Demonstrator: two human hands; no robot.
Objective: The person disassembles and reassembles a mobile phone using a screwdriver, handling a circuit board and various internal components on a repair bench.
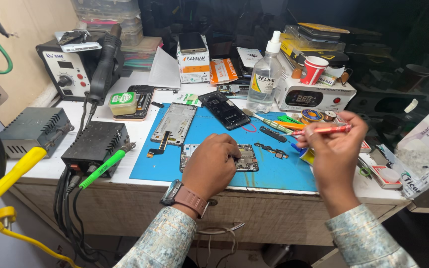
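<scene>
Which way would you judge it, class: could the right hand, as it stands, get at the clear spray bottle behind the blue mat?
Probably yes: the right hand is raised beside the spray bottle with open air between, but it already holds a red tool.

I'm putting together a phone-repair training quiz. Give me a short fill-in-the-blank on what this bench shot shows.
1. The left hand rests on a circuit board lying on a ____ work mat.
2. The right hand holds a slim red ____.
3. On the left wrist sits a ____ with a pinkish strap.
4. A red and white paper ____ stands on the white machine at the back.

Missing words: blue; tool; watch; cup
</scene>
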